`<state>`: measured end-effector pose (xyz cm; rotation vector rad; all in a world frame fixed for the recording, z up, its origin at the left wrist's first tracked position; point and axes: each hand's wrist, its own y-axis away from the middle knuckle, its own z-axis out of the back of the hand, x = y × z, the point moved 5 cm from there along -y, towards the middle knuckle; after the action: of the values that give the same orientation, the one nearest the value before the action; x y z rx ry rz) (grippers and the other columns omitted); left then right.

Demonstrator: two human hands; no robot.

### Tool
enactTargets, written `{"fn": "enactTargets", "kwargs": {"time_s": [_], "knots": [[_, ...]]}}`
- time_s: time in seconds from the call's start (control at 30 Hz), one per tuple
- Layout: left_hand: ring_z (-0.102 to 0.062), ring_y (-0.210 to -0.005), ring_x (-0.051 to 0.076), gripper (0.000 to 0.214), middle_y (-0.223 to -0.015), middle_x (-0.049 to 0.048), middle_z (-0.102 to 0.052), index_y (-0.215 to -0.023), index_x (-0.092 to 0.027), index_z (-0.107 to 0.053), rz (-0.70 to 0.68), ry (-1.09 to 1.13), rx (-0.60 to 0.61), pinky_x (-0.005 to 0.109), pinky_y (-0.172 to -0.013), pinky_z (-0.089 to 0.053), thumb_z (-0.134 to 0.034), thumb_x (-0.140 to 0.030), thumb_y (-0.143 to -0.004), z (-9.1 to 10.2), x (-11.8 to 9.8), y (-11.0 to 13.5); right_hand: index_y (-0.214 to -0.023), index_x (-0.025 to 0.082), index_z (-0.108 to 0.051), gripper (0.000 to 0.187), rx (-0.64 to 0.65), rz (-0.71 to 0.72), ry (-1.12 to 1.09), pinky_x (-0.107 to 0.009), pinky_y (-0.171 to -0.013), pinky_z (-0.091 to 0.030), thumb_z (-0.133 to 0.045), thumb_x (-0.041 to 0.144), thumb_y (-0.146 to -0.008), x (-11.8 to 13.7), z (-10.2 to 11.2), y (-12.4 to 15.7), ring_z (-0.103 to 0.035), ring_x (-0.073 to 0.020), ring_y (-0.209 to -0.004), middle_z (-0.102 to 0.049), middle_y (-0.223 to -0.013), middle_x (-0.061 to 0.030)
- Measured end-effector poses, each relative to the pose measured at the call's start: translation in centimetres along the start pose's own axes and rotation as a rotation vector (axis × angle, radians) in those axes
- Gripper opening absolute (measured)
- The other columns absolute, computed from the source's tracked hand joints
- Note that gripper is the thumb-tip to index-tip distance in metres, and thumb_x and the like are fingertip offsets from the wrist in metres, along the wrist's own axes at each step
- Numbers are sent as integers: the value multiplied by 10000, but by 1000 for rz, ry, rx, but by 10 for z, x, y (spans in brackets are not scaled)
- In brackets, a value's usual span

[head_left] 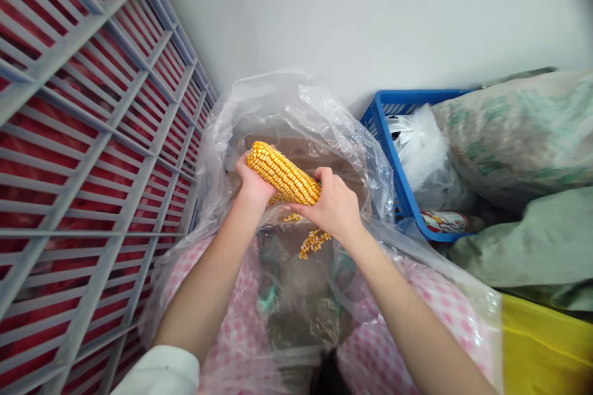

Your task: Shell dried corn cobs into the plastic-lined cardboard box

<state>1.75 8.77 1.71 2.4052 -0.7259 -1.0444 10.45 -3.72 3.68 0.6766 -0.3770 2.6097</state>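
Observation:
A yellow corn cob [280, 171] is held over the mouth of a large clear plastic bag [296, 111]. My left hand [250, 182] grips the cob's far end from below. My right hand [333, 203] is wrapped round its near end, thumb pressed on the kernels. Loose kernels [314, 242] lie on the plastic just beneath the hands, with a few more [291, 217] right under the cob. The bag spreads over my lap, which is covered in pink checked cloth [370, 345].
A grey metal grille over red [83, 154] fills the left side. A blue plastic crate [393, 148] with white bags stands at the right, beside stuffed green-printed sacks [519, 136]. A yellow surface [542, 345] lies at the lower right. A white wall is behind.

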Motion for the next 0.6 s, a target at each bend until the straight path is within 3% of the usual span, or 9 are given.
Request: {"fn": "enactTargets", "kwargs": {"time_s": [0.1,0.23,0.43,0.6], "knots": [[-586,-561,171,381,-541,46,-573,-664,-157,-589,-17,-72,35,297,-580,-472,-278,-345,-780,2,0,-2,-1112,236,-417,609,37,68,87,-289,-599,-333,-594,554,-625,5,-2,2,-557,-244,-872,-615,-951,-74],[-587,-594,182,450,-536,55,-566,-684,-154,-598,-74,-180,61,301,-573,-470,-267,-443,-780,1,-1,-2,-893,217,-474,382,114,12,123,-279,-539,-285,-554,506,-656,3,-6,2,-580,-222,-758,-630,-822,-54],[-605,-637,202,570,-563,66,-574,-726,-158,-615,-168,-346,86,312,-569,-489,-263,-606,-749,-7,-7,3,-796,223,-426,365,122,18,78,-267,-516,-240,-571,493,-598,3,-7,0,-579,-207,-680,-626,-779,-28],[-609,-684,216,632,-533,72,-535,-639,-172,-576,-153,-327,125,327,-594,-497,-175,-649,-744,-12,-8,8,-778,225,-420,359,108,19,47,-261,-515,-242,-576,478,-577,4,-4,0,-571,-197,-659,-615,-759,-13]]}}
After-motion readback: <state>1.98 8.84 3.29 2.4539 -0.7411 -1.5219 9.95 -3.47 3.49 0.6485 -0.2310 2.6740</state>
